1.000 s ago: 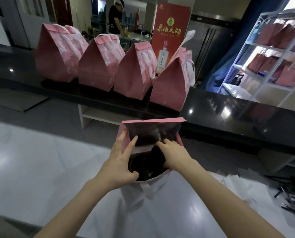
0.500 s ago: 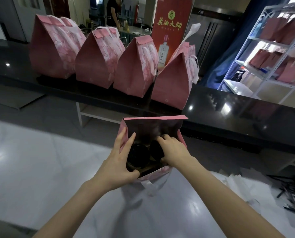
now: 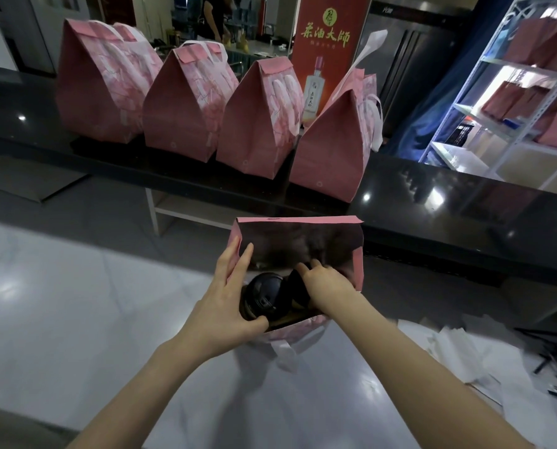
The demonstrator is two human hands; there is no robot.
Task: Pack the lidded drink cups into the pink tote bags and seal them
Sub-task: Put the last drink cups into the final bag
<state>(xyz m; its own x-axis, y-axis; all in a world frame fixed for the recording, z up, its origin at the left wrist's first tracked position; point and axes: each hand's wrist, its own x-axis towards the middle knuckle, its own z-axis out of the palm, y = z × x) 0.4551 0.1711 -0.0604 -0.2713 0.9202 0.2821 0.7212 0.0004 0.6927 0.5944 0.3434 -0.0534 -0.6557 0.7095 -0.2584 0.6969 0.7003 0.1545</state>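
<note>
Nearest, both forearms reach over the white tabletop (image 3: pixel 76 303) to the open tote bag (image 3: pixel 358 267) standing on it. The left hand (image 3: pixel 225 306) pinches the bag's left wall, index finger inside, other fingers outside, thumb across the near rim; the right hand (image 3: pixel 325 286) is down in the mouth, fingers curled over the dark lid of the right cup (image 3: pixel 295 286), which sits touching the left cup (image 3: pixel 264 294) inside the bag. Beyond, four sealed tote bags (image 3: pixel 186 105) stand in a row on the black tabletop (image 3: pixel 449 196), then a red banner (image 3: pixel 327 43) and, rightward, a shelf rack (image 3: pixel 484 114) holding more pink bags.
</note>
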